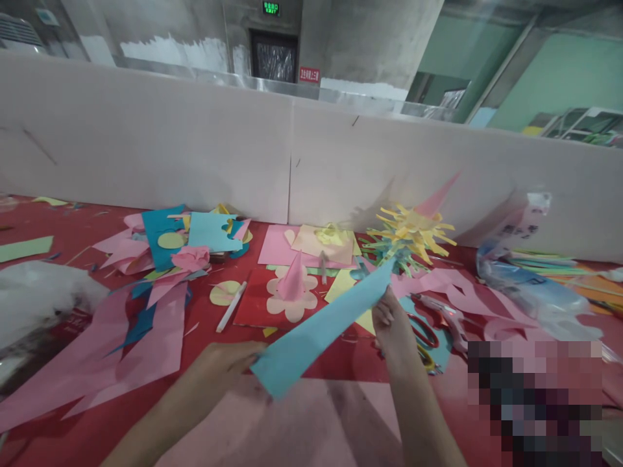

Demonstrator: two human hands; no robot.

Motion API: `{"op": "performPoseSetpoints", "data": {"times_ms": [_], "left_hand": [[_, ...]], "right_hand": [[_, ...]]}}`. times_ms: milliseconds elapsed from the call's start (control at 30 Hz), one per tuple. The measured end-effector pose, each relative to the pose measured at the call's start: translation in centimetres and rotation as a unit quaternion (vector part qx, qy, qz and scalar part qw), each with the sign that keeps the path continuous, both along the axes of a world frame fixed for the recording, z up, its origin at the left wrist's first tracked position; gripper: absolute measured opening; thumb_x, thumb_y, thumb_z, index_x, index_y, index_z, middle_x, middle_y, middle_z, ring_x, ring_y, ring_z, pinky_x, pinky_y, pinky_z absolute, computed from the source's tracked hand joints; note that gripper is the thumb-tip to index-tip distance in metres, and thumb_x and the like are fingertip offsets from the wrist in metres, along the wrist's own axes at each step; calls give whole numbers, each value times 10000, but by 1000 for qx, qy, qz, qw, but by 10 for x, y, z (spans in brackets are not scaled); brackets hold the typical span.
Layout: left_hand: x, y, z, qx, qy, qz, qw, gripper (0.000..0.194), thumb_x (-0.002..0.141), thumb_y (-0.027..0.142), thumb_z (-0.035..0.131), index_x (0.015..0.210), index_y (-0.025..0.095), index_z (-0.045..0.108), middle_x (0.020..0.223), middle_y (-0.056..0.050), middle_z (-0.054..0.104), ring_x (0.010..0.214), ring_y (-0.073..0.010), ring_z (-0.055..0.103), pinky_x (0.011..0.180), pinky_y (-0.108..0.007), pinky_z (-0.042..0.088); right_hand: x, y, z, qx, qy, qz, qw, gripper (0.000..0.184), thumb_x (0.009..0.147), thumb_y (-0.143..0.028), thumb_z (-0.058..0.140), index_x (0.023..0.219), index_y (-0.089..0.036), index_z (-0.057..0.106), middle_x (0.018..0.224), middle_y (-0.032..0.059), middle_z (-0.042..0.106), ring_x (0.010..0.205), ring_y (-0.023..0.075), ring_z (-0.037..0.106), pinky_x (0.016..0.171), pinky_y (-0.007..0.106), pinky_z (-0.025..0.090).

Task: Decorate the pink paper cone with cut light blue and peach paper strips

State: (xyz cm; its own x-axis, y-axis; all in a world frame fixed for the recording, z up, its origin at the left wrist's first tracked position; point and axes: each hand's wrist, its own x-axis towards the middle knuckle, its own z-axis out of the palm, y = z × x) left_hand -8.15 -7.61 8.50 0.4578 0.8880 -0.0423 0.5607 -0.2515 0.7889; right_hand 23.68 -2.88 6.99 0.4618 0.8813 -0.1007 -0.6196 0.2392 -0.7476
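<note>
A long strip of light blue paper [321, 327] slants upward from left to right in front of me. My left hand [236, 357] grips its lower left end, and my right hand [387, 314] pinches the edge near the upper right end. Just beyond the strip, a pink paper cone [292, 280] stands on a pale flower-shaped cutout [291, 310], on a red sheet [248, 308]. A white pen [232, 307] lies left of that sheet. Close to my right wrist are red-handled scissors [426, 331] and a glue gun [450, 318].
Pink and blue paper scraps [165, 324] are heaped at the left beside a plastic bag [43, 301]. A yellow fringed paper piece with a pink cone [413, 227] stands at the back right. Coloured sheets [559, 266] lie farther right. A pale partition [195, 143] closes off the table's far side.
</note>
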Motion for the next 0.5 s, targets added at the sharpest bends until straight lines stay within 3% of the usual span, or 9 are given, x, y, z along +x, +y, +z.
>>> {"op": "performPoseSetpoints", "data": {"times_ms": [67, 133, 233, 333, 433, 500], "left_hand": [[-15, -2, 2, 109, 12, 19, 994, 333, 852, 239, 382, 1099, 307, 595, 1096, 25, 644, 983, -167, 605, 882, -253, 451], [-29, -5, 4, 248, 28, 14, 968, 396, 852, 177, 356, 1179, 309, 535, 1185, 31, 591, 1060, -157, 568, 941, -281, 431], [-39, -11, 4, 393, 79, 16, 916, 444, 848, 111, 341, 1233, 282, 482, 1258, 10, 534, 1150, -161, 499, 1003, -329, 387], [-39, -15, -3, 453, 115, -1, 884, 485, 838, 61, 332, 1279, 238, 428, 1267, -22, 526, 1188, -168, 460, 1009, -350, 383], [-40, -14, -16, 485, 126, -18, 865, 507, 829, 41, 331, 1304, 204, 392, 1275, -43, 518, 1191, -170, 456, 995, -342, 398], [-44, -11, -26, 486, 154, -25, 860, 515, 826, 46, 328, 1317, 197, 372, 1290, -42, 504, 1195, -164, 451, 994, -329, 397]], "right_hand": [[3, -1, 6, 35, 23, 58, 997, 221, 624, -191, 699, 629, -172, 479, 509, -102, 393, 339, -16, 264, 286, 65, 254], [3, -4, 9, 55, 21, 101, 993, 170, 616, -159, 690, 673, -186, 532, 607, -68, 511, 421, -4, 407, 371, 56, 363], [1, -12, 9, 12, -44, 149, 988, 106, 689, -288, 640, 764, -230, 593, 745, -33, 620, 641, 87, 579, 556, 177, 502], [1, -20, 7, -36, -76, 203, 975, 257, 762, -444, 542, 833, -215, 634, 771, 26, 664, 731, 185, 618, 627, 315, 518], [0, -25, 1, -82, -90, 275, 954, 404, 776, -542, 478, 865, -189, 654, 756, 71, 678, 734, 219, 627, 671, 362, 500], [0, -27, -6, -116, -134, 303, 937, 407, 761, -540, 505, 905, -189, 652, 770, 73, 682, 732, 226, 629, 697, 380, 485]]}}
